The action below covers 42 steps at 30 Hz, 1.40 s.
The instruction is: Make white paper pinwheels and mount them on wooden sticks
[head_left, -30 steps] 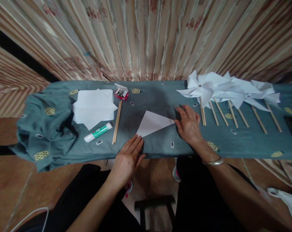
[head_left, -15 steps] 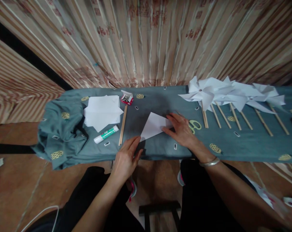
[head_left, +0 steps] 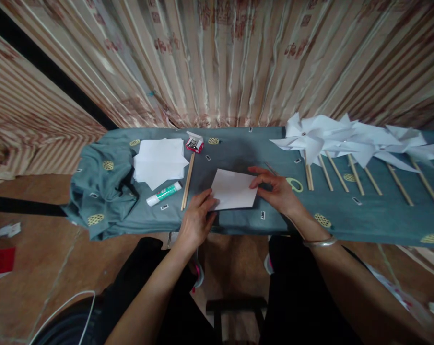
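A white sheet of paper (head_left: pixel 234 190), roughly square in outline, lies at the table's front middle between my two hands. My left hand (head_left: pixel 197 218) holds its lower left corner, fingers on top and thumb near the front edge. At the right edge, my right hand (head_left: pixel 276 191) pinches the paper between thumb and fingers; a bangle circles that wrist. Green-handled scissors (head_left: pixel 294 185) lie just beyond my right hand, their blades partly hidden by it.
To the left are a stack of white paper (head_left: pixel 159 160), a glue stick (head_left: pixel 164 193), wooden sticks (head_left: pixel 188 182) and a small red box (head_left: pixel 194 143). Several paper pinwheels (head_left: pixel 346 136) on sticks lie at the right. A curtain (head_left: pixel 217 67) hangs behind the cloth-covered table (head_left: pixel 238 139).
The paper has gone from a slanted, folded-looking shape to a squarer, wider one. My right hand now pinches its right edge instead of lying over it. The view has shifted slightly.
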{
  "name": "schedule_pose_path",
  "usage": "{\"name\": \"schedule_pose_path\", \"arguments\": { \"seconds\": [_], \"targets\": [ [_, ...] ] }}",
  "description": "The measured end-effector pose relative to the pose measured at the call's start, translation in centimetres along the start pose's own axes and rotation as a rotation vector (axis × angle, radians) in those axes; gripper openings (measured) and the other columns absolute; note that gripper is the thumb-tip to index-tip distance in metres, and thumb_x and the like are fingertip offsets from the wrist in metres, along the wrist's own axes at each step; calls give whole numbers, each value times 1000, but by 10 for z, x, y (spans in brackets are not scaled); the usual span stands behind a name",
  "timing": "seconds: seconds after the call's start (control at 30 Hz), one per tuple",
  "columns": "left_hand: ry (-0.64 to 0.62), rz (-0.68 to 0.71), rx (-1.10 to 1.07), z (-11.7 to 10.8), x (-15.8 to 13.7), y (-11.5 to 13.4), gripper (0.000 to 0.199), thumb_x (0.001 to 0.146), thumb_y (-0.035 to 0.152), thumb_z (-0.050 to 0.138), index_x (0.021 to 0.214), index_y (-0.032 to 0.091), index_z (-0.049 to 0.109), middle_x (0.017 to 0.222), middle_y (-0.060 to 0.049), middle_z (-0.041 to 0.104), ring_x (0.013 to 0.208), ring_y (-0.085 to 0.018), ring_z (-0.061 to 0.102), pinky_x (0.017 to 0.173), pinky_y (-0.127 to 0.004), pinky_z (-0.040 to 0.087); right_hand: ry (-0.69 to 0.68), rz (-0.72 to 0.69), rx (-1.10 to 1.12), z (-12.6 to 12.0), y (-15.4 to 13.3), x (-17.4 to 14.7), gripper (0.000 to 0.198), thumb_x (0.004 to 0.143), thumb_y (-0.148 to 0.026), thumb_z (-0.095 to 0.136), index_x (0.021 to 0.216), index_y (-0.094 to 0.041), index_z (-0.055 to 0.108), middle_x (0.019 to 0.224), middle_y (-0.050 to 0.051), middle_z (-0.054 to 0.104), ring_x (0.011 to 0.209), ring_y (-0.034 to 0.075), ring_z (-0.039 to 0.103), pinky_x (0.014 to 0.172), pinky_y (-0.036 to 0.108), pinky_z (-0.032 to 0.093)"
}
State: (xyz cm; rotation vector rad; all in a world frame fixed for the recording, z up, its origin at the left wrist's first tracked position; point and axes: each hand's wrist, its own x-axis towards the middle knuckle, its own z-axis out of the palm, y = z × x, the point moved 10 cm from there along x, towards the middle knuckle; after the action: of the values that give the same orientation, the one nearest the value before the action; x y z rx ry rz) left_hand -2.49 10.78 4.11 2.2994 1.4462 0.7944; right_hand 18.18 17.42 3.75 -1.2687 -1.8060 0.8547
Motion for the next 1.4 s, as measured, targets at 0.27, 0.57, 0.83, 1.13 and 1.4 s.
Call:
{"name": "schedule_pose_path", "arguments": {
  "seconds": [0.27,0.57,0.83,1.13,1.4],
  "targets": [
    [47,100,218,-1,6,17,19,90,12,51,92,18,69,119,-11,69,119,-27,60,97,-49,51,23,-140,-263,-6,-10,-7,23,80,-18,58,100,-23,70,142,9,56,137,29,46,113,57,34],
    [56,154,301,5,10,34,24,86,5,48,95,15,68,105,-9,74,122,-30,60,105,-55,44,49,-489,-560,29,-80,-57,29,91,-13,50,115,-23,63,129,10,66,126,26,56,101,50,48],
    [-2,39,-1,10,12,20,19,81,7,59,95,15,70,128,-14,66,127,-31,57,101,-50,52,126,-401,-436,-2,-70,-53,41,77,-1,48,105,-26,66,122,6,69,118,25,61,96,48,53],
    [3,-344,-580,14,13,-12,26,72,11,64,95,18,75,137,-14,59,117,-29,64,92,-41,57,206,-256,-88,-24,-64,-42,23,85,-13,62,99,-28,72,120,4,71,117,23,63,100,44,52],
    [102,-457,-969,11,17,-19,22,68,28,77,86,16,76,121,-12,71,104,-24,70,89,-36,57,248,-125,132,-28,-60,-32,14,83,-16,68,89,-27,74,117,2,73,110,21,68,93,39,56]
  ]
}}
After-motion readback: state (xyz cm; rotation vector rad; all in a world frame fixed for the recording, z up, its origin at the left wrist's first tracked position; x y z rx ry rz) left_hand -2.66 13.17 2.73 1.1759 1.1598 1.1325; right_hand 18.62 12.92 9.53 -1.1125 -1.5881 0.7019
